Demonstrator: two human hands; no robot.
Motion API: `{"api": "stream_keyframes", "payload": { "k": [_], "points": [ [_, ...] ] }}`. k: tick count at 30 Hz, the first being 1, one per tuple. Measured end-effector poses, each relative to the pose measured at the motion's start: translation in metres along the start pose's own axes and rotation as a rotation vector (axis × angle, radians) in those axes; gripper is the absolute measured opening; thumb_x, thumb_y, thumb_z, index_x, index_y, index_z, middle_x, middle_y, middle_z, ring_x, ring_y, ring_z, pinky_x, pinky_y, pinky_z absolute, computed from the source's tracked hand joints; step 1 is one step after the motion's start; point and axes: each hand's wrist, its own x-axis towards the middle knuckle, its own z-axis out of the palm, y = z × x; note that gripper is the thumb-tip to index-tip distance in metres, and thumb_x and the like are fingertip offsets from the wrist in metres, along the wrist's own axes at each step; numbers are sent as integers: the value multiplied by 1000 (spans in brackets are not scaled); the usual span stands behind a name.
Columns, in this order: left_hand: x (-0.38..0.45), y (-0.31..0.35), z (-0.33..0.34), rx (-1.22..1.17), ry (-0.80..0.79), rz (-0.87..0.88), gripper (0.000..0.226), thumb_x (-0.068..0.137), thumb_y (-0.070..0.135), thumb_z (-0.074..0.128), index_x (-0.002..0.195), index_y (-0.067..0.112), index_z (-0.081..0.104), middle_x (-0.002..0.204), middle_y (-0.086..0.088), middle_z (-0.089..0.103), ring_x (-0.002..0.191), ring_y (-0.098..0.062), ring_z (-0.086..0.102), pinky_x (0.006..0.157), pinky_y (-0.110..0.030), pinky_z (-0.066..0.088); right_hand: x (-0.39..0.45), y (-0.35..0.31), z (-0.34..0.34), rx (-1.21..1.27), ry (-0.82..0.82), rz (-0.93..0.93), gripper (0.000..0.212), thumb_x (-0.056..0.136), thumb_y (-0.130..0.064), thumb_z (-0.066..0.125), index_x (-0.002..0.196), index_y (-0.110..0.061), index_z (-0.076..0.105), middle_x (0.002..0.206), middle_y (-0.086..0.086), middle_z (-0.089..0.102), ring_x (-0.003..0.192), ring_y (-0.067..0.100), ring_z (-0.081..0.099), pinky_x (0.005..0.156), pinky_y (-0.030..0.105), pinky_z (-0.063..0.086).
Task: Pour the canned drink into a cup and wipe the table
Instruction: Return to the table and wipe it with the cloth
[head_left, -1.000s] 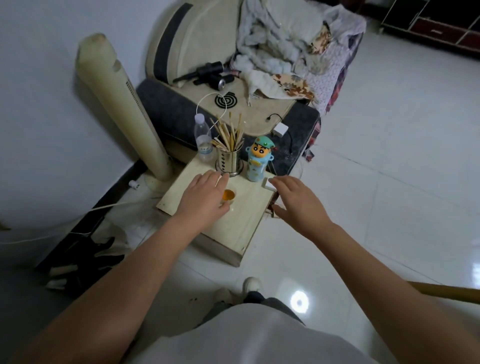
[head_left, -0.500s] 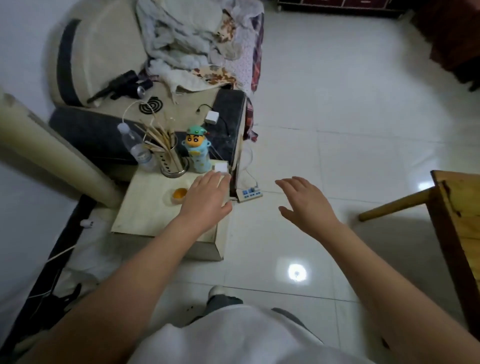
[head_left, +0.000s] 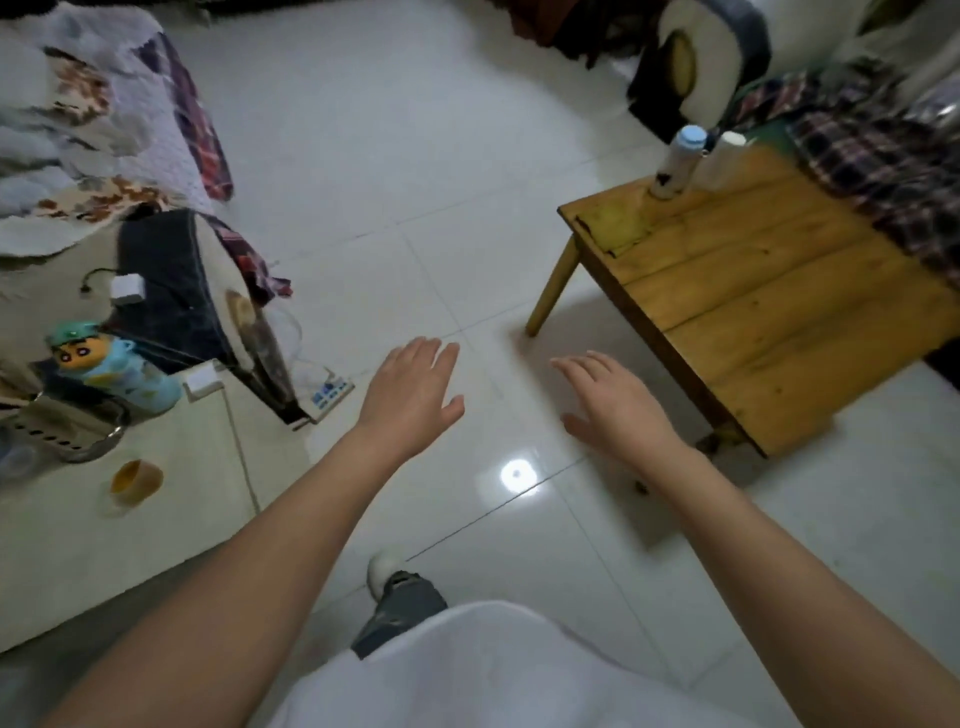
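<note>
Hands are hovering over the white tiled floor (head_left: 467, 171) in the head view, both empty. The left hand (head_left: 413, 395) is reaching forward near the centre with its fingers straight and spread, gripping nothing. The right hand (head_left: 615, 405) is hanging just to its three o'clock, palm down, fingers loosely extended and also gripping nothing. Between the two forearms, toward six o'clock, a lamp reflection (head_left: 515, 474) is glinting on the tiles.

At nine o'clock a pale low worktop (head_left: 171, 499) is carrying a small cup (head_left: 136, 482) with an orange inside, standing apart from the other items. Beyond it, toward ten o'clock, a blue cartoon-figure bottle (head_left: 111, 369) is standing beside a perforated metal holder (head_left: 62, 428); the bottle is showing a printed face but no writing that can be read. A white adapter (head_left: 203, 378) is lying at the worktop's far corner, and a power strip (head_left: 328, 396) is sitting on the floor just past that edge.

At two o'clock a wooden worktop (head_left: 779, 306) is bearing a pale bottle with a blue cap (head_left: 678, 163) at its far corner, its dark label markings too blurred to read. A yellowish cloth (head_left: 621, 228) is lying flat near the same corner. No canned drink can be made out with certainty.
</note>
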Motion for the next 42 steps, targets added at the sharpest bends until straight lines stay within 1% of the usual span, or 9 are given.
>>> {"api": "stream_keyframes", "payload": {
  "k": [4, 9, 14, 18, 22, 27, 33, 42],
  "points": [
    [22, 63, 2, 14, -12, 199, 59, 91, 36, 47, 141, 11, 29, 142, -9, 38, 132, -24, 33, 109, -34, 25, -53, 40, -1, 48, 26, 206, 65, 88, -27, 56, 144, -19, 24, 148, 0, 34, 139, 20, 23, 115, 38, 23],
    [42, 128, 9, 27, -33, 458, 60, 91, 38, 48, 142, 13, 28, 142, -8, 39, 132, -23, 34, 109, -33, 29, -116, 63, 4, 79, 128, 481, 61, 88, -26, 56, 142, -20, 28, 145, -2, 38, 138, 19, 26, 111, 33, 25],
    [50, 177, 20, 31, -79, 687, 63, 90, 39, 49, 143, 13, 27, 145, -8, 38, 136, -23, 30, 111, -35, 27, -180, 63, 10, 163, 223, 767, 59, 90, -22, 55, 142, -17, 28, 145, 3, 37, 138, 22, 25, 111, 35, 25],
    [49, 210, 26, 50, -98, 852, 63, 90, 38, 50, 142, 11, 30, 143, -10, 40, 136, -24, 32, 111, -35, 27, -226, 56, 18, 200, 289, 936, 58, 90, -21, 54, 142, -17, 28, 145, 3, 36, 139, 22, 23, 110, 35, 23],
    [40, 241, 33, 51, -118, 984, 63, 88, 36, 53, 141, 9, 32, 141, -11, 43, 133, -25, 35, 110, -35, 28, -266, 49, 32, 232, 345, 1101, 56, 89, -21, 54, 140, -16, 32, 143, 4, 40, 139, 24, 23, 108, 38, 26],
    [24, 283, 47, 56, -160, 1092, 64, 87, 36, 56, 141, 10, 33, 141, -10, 43, 132, -25, 38, 110, -35, 30, -316, 42, 47, 256, 376, 1262, 57, 90, -22, 54, 141, -17, 30, 145, 1, 38, 140, 23, 22, 109, 38, 25],
    [-3, 342, 63, 64, -172, 1163, 63, 87, 32, 57, 140, 8, 34, 141, -12, 42, 131, -28, 38, 109, -37, 31, -379, 50, 62, 263, 396, 1380, 57, 90, -22, 52, 142, -18, 28, 146, -1, 36, 140, 21, 19, 110, 37, 23],
    [-51, 421, 89, 36, -203, 1172, 60, 88, 33, 55, 139, 9, 34, 140, -13, 43, 131, -28, 39, 108, -38, 33, -466, 81, 72, 278, 392, 1416, 58, 92, -24, 50, 143, -18, 25, 148, -2, 33, 141, 20, 18, 110, 34, 21]
  ]
}}
